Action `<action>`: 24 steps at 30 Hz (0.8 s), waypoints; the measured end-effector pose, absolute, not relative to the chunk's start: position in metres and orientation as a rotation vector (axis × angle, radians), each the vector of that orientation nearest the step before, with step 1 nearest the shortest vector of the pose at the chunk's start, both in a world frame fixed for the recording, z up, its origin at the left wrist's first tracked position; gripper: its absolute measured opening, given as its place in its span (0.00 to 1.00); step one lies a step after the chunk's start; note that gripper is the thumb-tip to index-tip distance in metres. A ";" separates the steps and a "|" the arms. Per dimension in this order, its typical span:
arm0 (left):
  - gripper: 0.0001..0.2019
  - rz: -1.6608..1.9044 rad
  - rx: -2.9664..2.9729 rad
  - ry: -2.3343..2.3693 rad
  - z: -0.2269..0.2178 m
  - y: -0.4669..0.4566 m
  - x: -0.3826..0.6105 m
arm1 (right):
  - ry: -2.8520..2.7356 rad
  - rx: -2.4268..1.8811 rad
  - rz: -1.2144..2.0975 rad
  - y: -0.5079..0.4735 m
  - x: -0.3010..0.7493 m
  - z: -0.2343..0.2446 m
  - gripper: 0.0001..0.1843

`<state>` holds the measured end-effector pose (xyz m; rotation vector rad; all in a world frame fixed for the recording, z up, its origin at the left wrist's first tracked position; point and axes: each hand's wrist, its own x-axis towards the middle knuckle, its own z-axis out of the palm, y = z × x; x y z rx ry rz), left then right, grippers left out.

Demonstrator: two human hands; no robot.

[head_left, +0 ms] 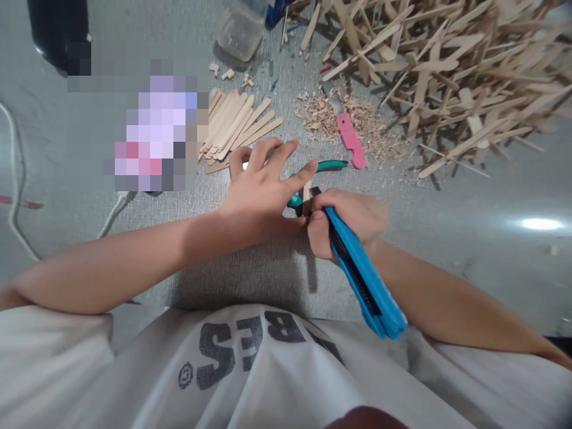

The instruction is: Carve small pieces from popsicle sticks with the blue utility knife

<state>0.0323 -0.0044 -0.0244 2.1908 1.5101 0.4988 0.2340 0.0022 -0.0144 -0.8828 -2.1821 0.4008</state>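
Note:
My right hand (344, 220) is wrapped around a blue utility knife (366, 280), whose long body slants down toward my shirt. The knife's dark front end meets a short upright wooden stick (306, 199). My left hand (263, 179) is palm down, its fingers fanned out, with the stick between its thumb and index finger; their exact contact is partly hidden. Beneath its fingers lies a green-handled tool (330, 165), mostly covered. A fan of flat wooden craft sticks (236, 122) lies just beyond my left hand.
A pink folding knife (351, 140) lies blade out on wood shavings (379, 131). A large heap of craft sticks (429, 65) fills the far right. At the back are a clear plastic container (241, 36) and a dark object (60, 30). A white cable (111, 214) runs from a blurred-out object.

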 end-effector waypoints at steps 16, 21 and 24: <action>0.37 0.468 2.197 1.526 -0.023 -0.005 0.036 | -2.190 -0.796 0.327 0.006 0.234 -0.016 0.11; 0.37 0.501 2.192 1.525 -0.025 -0.006 0.037 | -2.205 -0.791 0.311 0.007 0.233 -0.015 0.12; 0.37 0.509 2.205 1.526 -0.026 -0.006 0.037 | -2.213 -0.769 0.270 0.007 0.233 -0.016 0.12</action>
